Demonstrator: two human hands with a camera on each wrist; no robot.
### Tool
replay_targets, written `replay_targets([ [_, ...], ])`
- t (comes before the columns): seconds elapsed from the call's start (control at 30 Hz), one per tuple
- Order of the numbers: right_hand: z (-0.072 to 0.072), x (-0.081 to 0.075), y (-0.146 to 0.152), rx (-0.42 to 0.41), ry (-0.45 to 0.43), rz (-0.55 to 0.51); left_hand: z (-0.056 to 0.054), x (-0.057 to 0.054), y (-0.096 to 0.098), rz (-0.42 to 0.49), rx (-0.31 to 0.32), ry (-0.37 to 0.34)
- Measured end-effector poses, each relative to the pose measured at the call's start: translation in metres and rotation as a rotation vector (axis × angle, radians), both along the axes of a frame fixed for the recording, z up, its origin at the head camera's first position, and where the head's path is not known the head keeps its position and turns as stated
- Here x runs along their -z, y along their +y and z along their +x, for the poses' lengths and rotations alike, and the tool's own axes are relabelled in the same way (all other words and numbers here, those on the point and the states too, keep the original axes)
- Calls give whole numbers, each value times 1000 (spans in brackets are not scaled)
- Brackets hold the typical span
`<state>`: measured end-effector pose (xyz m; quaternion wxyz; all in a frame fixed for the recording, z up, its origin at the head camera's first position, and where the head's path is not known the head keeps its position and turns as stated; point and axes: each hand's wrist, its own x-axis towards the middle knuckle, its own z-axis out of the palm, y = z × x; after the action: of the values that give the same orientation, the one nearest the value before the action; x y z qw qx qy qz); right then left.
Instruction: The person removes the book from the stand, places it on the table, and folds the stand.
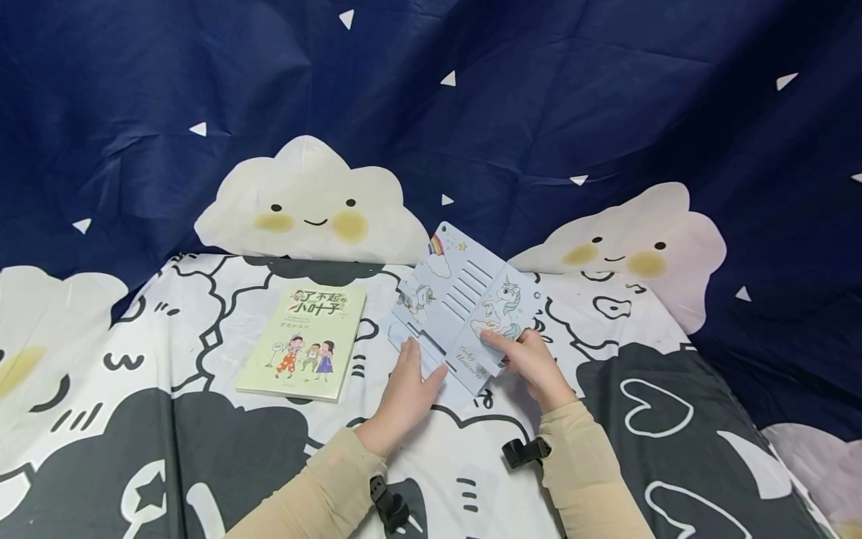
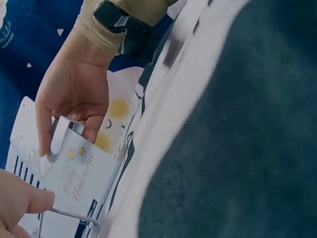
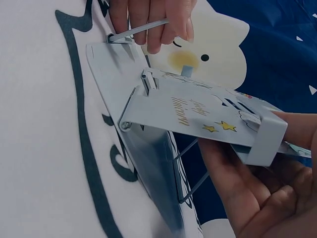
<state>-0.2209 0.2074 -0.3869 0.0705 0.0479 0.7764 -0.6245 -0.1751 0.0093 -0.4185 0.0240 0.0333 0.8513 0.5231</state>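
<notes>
A light-blue folding book stand (image 1: 447, 299) with unicorn, rainbow and star prints is tilted between both hands. My left hand (image 1: 407, 393) is at its lower left part; in the right wrist view the left fingers (image 3: 156, 25) pinch a thin wire arm (image 3: 141, 29) hinged to the stand. My right hand (image 1: 535, 363) grips the printed panel at the right, thumb on the front and the other fingers behind. Up close, a bent white clip (image 3: 267, 139) on the panel's edge sits beside the right fingers. A second plate (image 3: 148, 153) spreads out below the panel, with wire legs nearby.
A green book (image 1: 303, 344) with cartoon figures on its cover lies left of the stand on a black-and-white patterned cloth (image 1: 485, 479). Behind hangs a dark blue curtain (image 1: 525, 112) with smiling clouds. Each wrist wears a black strap (image 1: 390, 505).
</notes>
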Motion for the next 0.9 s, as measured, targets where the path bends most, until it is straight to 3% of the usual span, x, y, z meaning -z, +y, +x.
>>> replay_targets([
  [0.17,-1,2,0,-7,2,-10,-1,-1,-1,-41,6,0],
  [0.4,2,0,-3,-42,-13,-1,-4,-6,-11,-213,62,41],
  [0.67,4,-1,-4,-95,5,16,-7,-12,-16,-366,104,40],
  [0.9,10,-7,-9,-140,20,39,-9,-18,-25,-441,154,42],
])
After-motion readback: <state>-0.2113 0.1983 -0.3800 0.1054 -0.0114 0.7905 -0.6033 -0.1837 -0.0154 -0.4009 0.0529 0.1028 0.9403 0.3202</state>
